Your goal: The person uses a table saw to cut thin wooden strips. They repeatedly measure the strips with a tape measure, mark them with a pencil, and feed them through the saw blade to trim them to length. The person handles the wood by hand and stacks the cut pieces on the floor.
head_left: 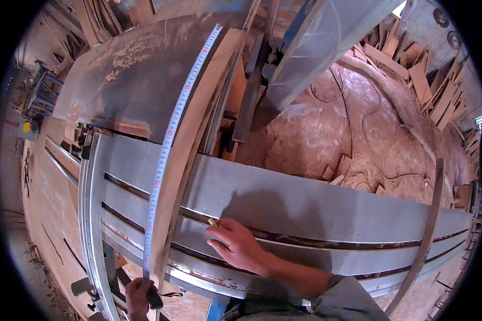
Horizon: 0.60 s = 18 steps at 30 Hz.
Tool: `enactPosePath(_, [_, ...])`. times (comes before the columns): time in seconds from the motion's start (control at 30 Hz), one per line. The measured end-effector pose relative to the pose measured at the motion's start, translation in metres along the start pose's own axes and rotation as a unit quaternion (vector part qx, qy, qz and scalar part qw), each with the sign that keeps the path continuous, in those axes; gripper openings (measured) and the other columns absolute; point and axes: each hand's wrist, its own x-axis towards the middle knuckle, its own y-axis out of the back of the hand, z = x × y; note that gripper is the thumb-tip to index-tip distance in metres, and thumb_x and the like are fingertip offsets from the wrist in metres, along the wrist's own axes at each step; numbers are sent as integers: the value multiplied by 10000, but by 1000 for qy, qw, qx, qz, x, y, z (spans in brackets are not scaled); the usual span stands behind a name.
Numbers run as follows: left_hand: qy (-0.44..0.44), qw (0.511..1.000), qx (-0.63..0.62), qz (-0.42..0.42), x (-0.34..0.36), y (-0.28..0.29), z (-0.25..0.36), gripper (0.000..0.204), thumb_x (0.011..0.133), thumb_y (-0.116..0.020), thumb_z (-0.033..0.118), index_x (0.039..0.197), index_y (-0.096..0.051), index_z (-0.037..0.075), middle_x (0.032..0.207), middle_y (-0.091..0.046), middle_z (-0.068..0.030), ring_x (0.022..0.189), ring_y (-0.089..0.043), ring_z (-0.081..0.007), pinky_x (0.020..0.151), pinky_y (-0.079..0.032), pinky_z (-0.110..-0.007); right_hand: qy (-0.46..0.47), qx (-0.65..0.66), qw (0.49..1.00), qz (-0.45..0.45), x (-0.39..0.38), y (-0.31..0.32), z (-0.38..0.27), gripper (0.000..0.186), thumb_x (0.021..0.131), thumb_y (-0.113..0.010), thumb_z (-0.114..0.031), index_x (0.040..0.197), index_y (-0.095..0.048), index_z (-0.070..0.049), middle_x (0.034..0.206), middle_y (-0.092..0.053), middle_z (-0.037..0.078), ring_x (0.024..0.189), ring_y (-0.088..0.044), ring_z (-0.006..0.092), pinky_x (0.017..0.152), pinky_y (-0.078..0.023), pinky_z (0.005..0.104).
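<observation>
Down at seven o'clock, gripping a dark tape measure (154,300) with the left hand (137,297), clamped by the fingers around its case. Stretching the pale blade (170,131) from there almost to twelve o'clock, straight along the left long edge of a wooden board (188,135). Supporting that board crosswise on the slotted grey metal surface (241,180), between a dark metal plate (128,75) toward ten o'clock and the right hand (240,247) near six o'clock. Holding a short yellowish stub (212,222) at the fingertips of that right hand, over the surface and apart from the board. Curling those fingers inward, with the thumb a little below the stub; cannot tell the exact pinch from this angle. Reaching in from five o'clock with a grey sleeve (343,299). Lying across the surface around four o'clock, seen with a narrow wooden strip (426,246). Toward two o'clock, strewn with sawdust over the floor (305,128) and, farther out, heaped with wood offcuts (420,85) against a wall.
</observation>
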Motion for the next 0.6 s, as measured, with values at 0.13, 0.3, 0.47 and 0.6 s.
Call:
enactPosePath(0.13, [-18,998,16,-51,5,-30,41,205,865,-644,171,845,-670,-32,653,-630,-65,584,-592,-133,538,-461,-261,22,9,1000,1,-4,2,5,298,805,-742,-110,1072,-631,-35,994,-610,167,899,-608,335,757,-514,417])
enactPosePath(0.3, [-7,998,16,-62,18,-55,64,203,873,-622,155,851,-666,-42,681,-634,-75,585,-589,-138,553,-468,-265,51,-2,999,-14,-4,3,8,304,816,-740,-140,1080,-633,-34,1009,-612,162,929,-604,342,784,-512,419])
enactPosePath(0.47, [-7,997,13,-80,20,-70,76,211,872,-619,159,853,-662,-46,698,-641,-75,594,-589,-139,566,-478,-267,45,0,999,-24,-7,6,9,310,823,-737,-153,1090,-634,-34,1030,-611,167,933,-608,346,784,-514,419])
enactPosePath(0.6, [-4,995,70,-69,13,-67,74,232,872,-605,189,816,-672,-26,672,-623,-60,587,-567,-122,545,-455,-265,46,-9,999,-23,-7,6,11,299,824,-734,-141,1084,-638,-31,1027,-615,173,922,-614,346,783,-517,422])
